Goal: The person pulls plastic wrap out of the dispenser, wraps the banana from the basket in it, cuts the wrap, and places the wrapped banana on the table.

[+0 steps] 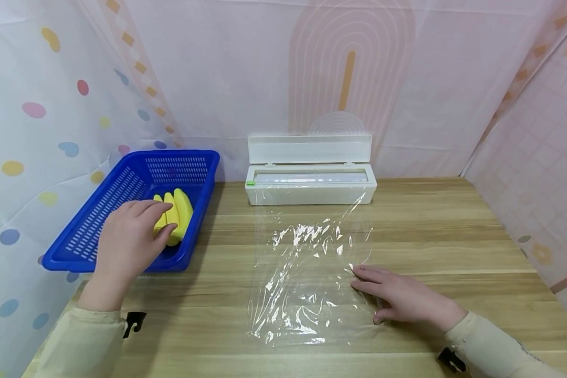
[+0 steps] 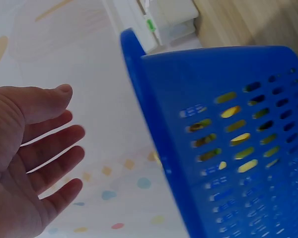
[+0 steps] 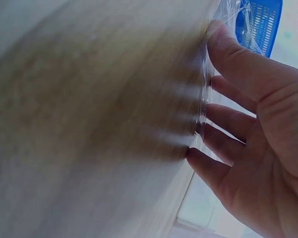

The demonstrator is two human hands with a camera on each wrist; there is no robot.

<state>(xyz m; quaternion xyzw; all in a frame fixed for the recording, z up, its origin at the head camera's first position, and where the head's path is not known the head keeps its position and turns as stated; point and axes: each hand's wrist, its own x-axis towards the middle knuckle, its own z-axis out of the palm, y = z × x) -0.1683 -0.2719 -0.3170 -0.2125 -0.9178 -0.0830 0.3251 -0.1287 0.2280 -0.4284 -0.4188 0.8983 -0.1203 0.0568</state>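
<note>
1. Clearly, the left hand [image 1: 129, 236] is nearer the bananas [image 1: 182, 215]; its thumb and fingers stand apart, curved, with nothing between them.
2. The bananas lie in the basket [image 1: 179, 153], toward its right wall, below those fingers and to their right.
3. Their long axis runs roughly front to back, so the left fingers, pointing rightward, lie across it.
4. The right hand [image 1: 401, 296] is well apart from the bananas, fingers spread, tips at the right edge of the film [image 1: 307, 294] on the desk [image 1: 444, 226].
</note>
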